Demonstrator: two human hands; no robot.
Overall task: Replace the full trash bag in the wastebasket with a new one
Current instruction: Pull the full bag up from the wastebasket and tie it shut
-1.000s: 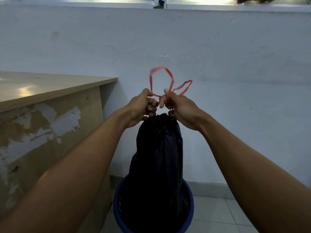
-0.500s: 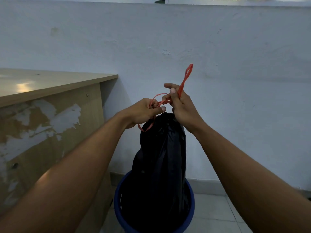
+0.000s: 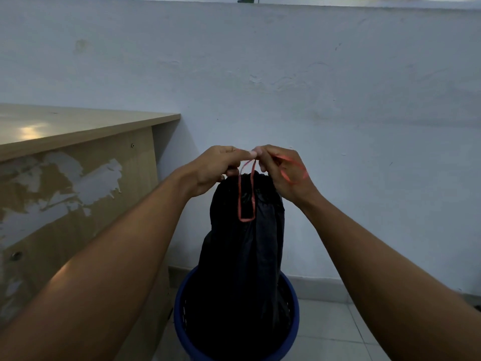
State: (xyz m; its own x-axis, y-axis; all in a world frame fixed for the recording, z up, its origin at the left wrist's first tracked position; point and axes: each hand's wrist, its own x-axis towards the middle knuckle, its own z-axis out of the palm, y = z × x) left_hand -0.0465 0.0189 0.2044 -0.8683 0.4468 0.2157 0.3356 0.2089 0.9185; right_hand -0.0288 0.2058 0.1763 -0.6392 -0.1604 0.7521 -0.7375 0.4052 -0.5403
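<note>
A full black trash bag [image 3: 242, 269] stands upright in a blue wastebasket [image 3: 292, 332], its neck gathered at the top. Two red drawstring loops come out of the neck. One loop [image 3: 246, 201] hangs down the front of the bag. The other loop [image 3: 294, 170] drapes over my right hand [image 3: 283, 173]. My left hand [image 3: 216, 168] and my right hand meet just above the bag's neck, thumbs and fingertips touching, each pinching the red drawstring.
A wooden desk [image 3: 78, 131] with a peeling side panel stands close to the left of the wastebasket. A white wall [image 3: 312, 87] rises directly behind. Pale floor tiles [image 3: 333, 329] show to the right of the basket.
The red loops that stood above my hands have come down: one now hangs over the bag's front, the other lies across my right hand. My fingertips have come together.
</note>
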